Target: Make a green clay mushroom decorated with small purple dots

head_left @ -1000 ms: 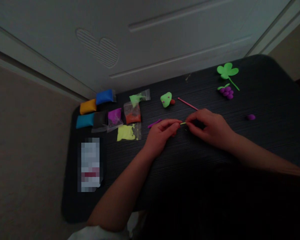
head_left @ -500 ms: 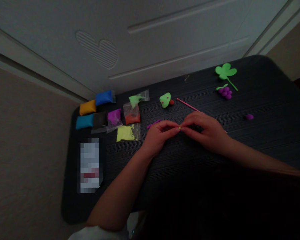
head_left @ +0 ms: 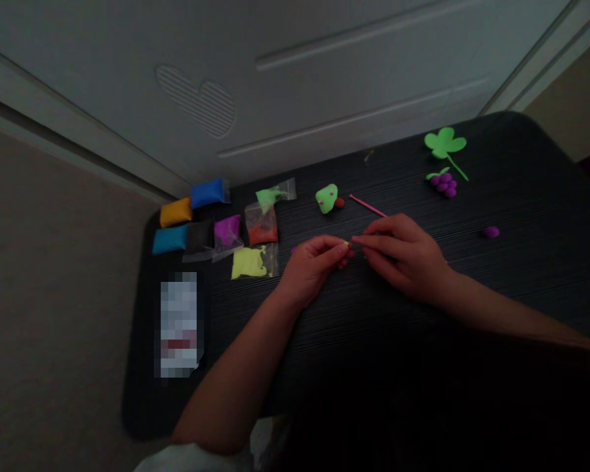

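Observation:
My left hand (head_left: 314, 265) is closed in a pinch, a tiny piece of yellow clay (head_left: 347, 243) showing at its thumb and fingertip. Close on the right, my right hand (head_left: 403, 255) has its fingers stretched toward that piece. One fingertip is at or very near the clay, and the thumb sits apart below it. Beyond my right hand lies a thin pink modelling tool (head_left: 368, 206), its near end hidden by the hand. A light green clay tree (head_left: 327, 198) with a reddish-brown trunk (head_left: 339, 203) and small dots lies just beyond my hands.
Bags of clay lie at the left, including yellow (head_left: 248, 262), orange-red (head_left: 263, 234), purple (head_left: 227, 231) and blue (head_left: 207, 194). A pixelated white item (head_left: 179, 328) lies nearer. At right are a green clover (head_left: 445, 144), purple grapes (head_left: 444, 184) and a purple lump (head_left: 491, 232).
The yellow strand seen between my hands a second ago shows only as a tiny piece at my left fingertips. My hands met, then my right thumb drew away from the pinch.

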`<move>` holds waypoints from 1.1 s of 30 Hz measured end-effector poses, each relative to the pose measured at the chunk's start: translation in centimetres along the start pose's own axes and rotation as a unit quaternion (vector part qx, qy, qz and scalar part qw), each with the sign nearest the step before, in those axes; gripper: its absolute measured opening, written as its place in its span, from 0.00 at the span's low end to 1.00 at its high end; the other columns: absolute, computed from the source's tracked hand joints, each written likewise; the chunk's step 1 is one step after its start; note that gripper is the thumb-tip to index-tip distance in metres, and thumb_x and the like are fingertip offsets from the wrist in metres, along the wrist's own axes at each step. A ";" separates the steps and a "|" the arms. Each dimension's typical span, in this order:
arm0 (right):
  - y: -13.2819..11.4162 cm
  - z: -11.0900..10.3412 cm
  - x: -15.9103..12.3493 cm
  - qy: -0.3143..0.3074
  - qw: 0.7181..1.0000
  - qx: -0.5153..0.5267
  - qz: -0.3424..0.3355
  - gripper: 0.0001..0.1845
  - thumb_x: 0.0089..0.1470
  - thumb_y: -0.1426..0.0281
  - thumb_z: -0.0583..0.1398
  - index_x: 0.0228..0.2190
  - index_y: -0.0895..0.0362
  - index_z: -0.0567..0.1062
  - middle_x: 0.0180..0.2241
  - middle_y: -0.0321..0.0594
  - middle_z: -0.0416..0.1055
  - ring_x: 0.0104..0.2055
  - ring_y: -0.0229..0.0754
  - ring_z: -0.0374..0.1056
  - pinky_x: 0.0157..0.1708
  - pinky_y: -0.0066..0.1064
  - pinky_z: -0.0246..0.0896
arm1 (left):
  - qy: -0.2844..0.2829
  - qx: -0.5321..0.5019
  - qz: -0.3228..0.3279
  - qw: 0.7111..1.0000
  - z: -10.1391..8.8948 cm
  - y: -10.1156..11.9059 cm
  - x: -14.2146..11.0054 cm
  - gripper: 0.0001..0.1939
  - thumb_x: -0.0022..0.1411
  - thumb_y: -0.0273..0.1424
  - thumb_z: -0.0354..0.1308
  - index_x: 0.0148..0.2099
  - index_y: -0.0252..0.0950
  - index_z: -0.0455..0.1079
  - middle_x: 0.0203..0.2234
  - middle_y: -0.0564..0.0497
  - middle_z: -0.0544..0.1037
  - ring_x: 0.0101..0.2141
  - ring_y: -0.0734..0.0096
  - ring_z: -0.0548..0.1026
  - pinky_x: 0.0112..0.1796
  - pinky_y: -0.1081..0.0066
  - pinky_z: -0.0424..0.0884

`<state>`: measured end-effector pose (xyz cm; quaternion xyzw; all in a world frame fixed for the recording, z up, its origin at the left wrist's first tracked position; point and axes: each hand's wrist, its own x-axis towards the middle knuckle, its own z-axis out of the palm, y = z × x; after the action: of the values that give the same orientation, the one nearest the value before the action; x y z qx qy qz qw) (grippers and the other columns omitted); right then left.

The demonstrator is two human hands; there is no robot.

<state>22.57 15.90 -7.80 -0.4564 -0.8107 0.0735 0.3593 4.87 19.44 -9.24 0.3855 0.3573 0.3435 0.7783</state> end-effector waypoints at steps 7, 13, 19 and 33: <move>-0.1 0.5 0.0 -0.008 1.000 -0.004 -0.022 0.15 0.49 0.71 0.57 0.42 0.58 0.70 0.36 0.43 0.67 0.39 0.41 0.62 0.38 0.34 0.60 | -0.021 -0.004 0.017 1.000 -0.3 -0.3 -0.1 0.02 0.49 0.25 0.59 0.26 0.34 0.68 0.21 0.56 0.71 0.25 0.80 0.67 0.33 0.75 0.61; -0.1 0.9 0.0 -0.003 0.999 0.019 -0.032 0.15 0.48 0.69 0.58 0.40 0.58 0.70 0.34 0.42 0.67 0.37 0.40 0.62 0.36 0.34 0.60 | -0.031 -0.010 0.015 0.999 -0.2 -0.1 -0.1 0.03 0.46 0.24 0.61 0.24 0.34 0.69 0.22 0.56 0.72 0.27 0.80 0.68 0.34 0.74 0.62; -0.5 0.6 0.1 0.014 0.998 0.034 -0.058 0.11 0.47 0.70 0.59 0.36 0.58 0.71 0.32 0.41 0.68 0.34 0.39 0.62 0.34 0.33 0.60 | -0.037 0.000 -0.005 0.999 -0.2 0.0 -0.2 0.01 0.45 0.25 0.62 0.24 0.35 0.73 0.24 0.55 0.75 0.29 0.78 0.70 0.37 0.73 0.62; -0.1 0.7 0.4 0.023 0.999 0.010 -0.036 0.08 0.48 0.72 0.58 0.34 0.56 0.72 0.32 0.38 0.70 0.35 0.39 0.63 0.36 0.34 0.59 | -0.078 0.011 -0.039 0.996 -0.1 0.1 -0.3 0.10 0.55 0.33 0.55 0.34 0.32 0.74 0.30 0.47 0.76 0.34 0.72 0.71 0.44 0.66 0.61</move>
<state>21.93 16.28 -8.09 -0.4244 -0.8175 0.0583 0.3851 4.65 19.28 -9.09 0.4055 0.3144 0.2780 0.8121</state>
